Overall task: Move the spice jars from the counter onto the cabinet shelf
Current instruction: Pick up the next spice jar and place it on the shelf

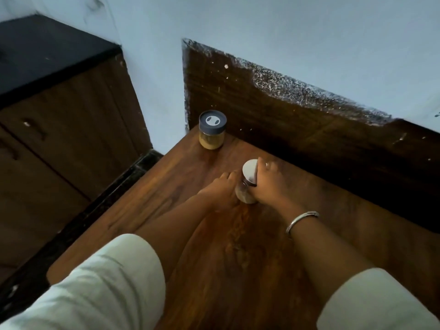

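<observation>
Spice jars, two, on wooden shelf.
Silver-lidded jar tilted, apparently for setting down: my right hand wraps it, left hand steadies with flat fingers. Grey-lidded jar upright, tucked in corner, apart.

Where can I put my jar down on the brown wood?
Biggest bare patch: the wooden top right of the right hand, along the dark back panel. Also bare: the strip between the left hand and the left edge. A gap lies between the grey-lidded jar and the silver-lidded jar. Crowded: the middle, where both hands meet it.
</observation>
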